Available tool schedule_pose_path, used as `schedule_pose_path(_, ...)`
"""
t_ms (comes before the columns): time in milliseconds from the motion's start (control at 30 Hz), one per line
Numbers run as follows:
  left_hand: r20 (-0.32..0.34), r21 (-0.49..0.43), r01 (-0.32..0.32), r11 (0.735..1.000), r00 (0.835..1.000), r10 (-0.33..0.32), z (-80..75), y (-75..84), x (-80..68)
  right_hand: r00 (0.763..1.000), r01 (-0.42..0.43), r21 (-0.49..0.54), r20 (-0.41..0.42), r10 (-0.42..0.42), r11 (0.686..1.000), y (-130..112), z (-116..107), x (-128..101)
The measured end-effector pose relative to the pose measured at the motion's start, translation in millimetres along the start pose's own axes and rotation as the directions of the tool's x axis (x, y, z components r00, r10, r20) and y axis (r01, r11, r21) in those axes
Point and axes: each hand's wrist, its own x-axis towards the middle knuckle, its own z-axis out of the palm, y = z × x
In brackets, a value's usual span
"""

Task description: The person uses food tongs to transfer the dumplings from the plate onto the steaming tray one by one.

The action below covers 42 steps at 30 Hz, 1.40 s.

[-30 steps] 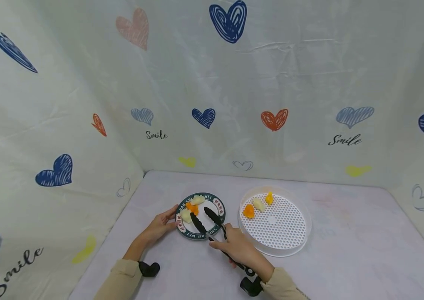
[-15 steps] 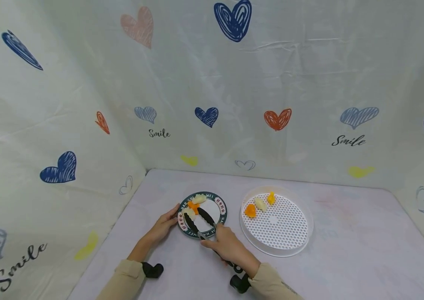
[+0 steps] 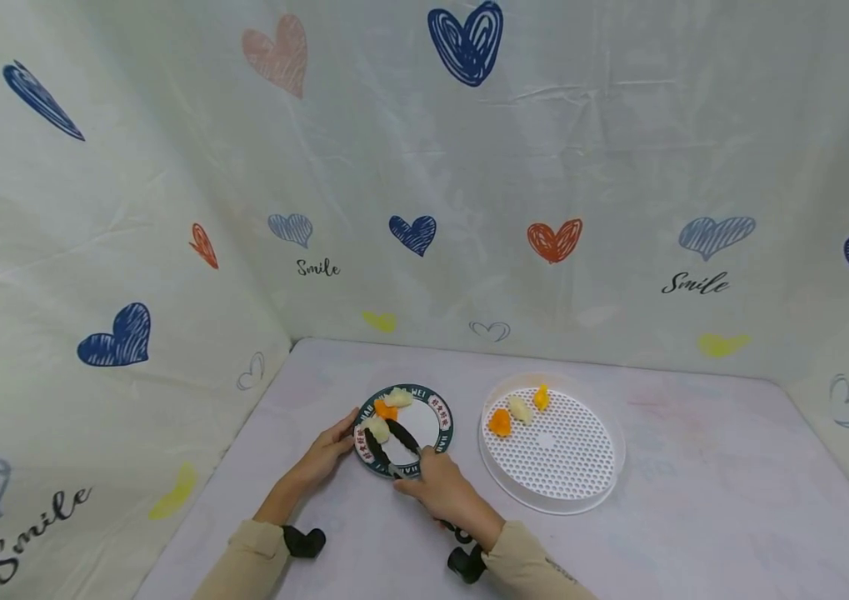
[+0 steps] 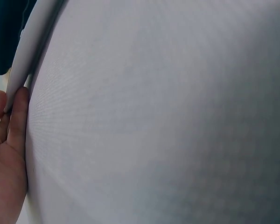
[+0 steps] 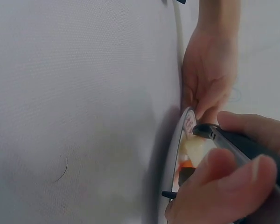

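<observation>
R hand (image 3: 435, 487) gripped the black tongs (image 3: 392, 439), fingers & thumb curled round the handles; R wrist view showed thumb and a finger wrapped on the dark handle (image 5: 245, 147). Tong tips stood apart over the plate (image 3: 441, 414), one tip just beside the pale food piece (image 3: 377, 428) at the plate's L side, the other nearer the middle. Can't tell if either tip touched that piece.

L hand (image 3: 327, 454) lay on the desk (image 3: 694, 517) at the plate's L edge, fingers fairly straight, fingertips touching the rim; L wrist view showed a fingertip (image 4: 19, 109) against the white underside of the rim (image 4: 30, 56). No curl round it, so that grip was open, just steadying.

On the plate, green-rimmed w/ red lettering: the pale piece, an orange piece (image 3: 385, 410) just behind it, & another pale piece (image 3: 398, 397) near the far rim. The 3 sat close together on the L/far side.

To the R of the plate, near but apart: a white perforated round tray (image 3: 566, 467). At its far-L part lay an orange piece (image 3: 500, 422), a pale piece (image 3: 519, 409) & a small yellow piece (image 3: 541, 397), close in a row.

Both sleeves beige; black wrist-mounted gear (image 3: 302, 542) showed by each forearm. Desk covered in a pale cloth; backdrop (image 3: 424, 167) behind & at both sides printed w/ hearts and "Smile".
</observation>
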Motion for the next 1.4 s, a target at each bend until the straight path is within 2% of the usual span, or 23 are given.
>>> schedule_pose_path(367, 0.015, 0.004, -0.025, 1.0, 1.0, 0.025, -1.9, 0.0, -1.8, 1.0, -0.004, -0.047, -0.029, 0.002, 0.999, -1.3, 6.5, 2.0)
schedule_pose_path(733, 0.002, 0.011, -0.016, 1.0, 1.0, 0.016, 0.2, -1.7, 1.4, 1.0, 0.021, -0.004, -0.021, -0.022, 1.0, 0.2, 2.2, -2.5)
schedule_pose_path(1033, -0.005, 0.01, -0.042, 0.999, 0.999, 0.042, -0.1, -0.5, -0.4, 1.0, 0.016, 0.009, 0.001, -0.016, 1.0, 3.3, -2.0, -3.6)
schedule_pose_path(1400, 0.018, -0.004, -0.048, 0.999, 0.999, 0.048, -1.8, -1.6, -0.3, 1.0, 0.026, 0.034, 0.016, -0.027, 0.999, 3.3, -11.1, -10.6)
